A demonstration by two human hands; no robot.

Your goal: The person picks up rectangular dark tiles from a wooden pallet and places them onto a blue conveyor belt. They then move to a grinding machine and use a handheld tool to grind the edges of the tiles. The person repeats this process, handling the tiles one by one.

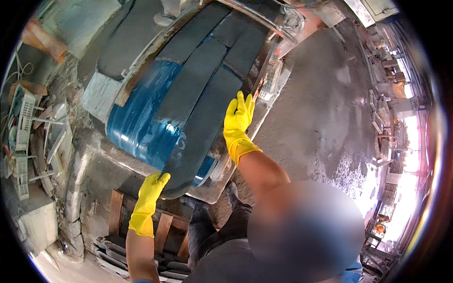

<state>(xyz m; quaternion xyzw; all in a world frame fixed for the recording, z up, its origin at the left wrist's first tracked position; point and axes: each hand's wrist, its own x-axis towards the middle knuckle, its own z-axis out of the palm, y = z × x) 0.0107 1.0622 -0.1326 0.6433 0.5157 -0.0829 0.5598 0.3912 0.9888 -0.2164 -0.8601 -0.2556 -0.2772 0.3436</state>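
Grey flat stone-like slabs lie lengthwise on a wet blue belt (141, 118). The nearest long slab (200, 122) has a rounded near end that overhangs the belt's front end. My left hand (150, 198), in a yellow rubber glove, grips this slab's near left corner, thumb on top; the other fingers are partly hidden. My right hand (239, 118), gloved the same way, is at the slab's right side with its fingers stretched out and pointing up along the belt. Whether its palm presses on the slab's edge, I cannot tell.
Below my left forearm, several grey slabs (113, 259) are stacked beside wooden slats (163, 231). A white plastic crate (271, 78) stands right of the belt, more crates (22, 122) at the far left. Wet grey floor (321, 108) stretches right. A blurred oval covers the lower right.
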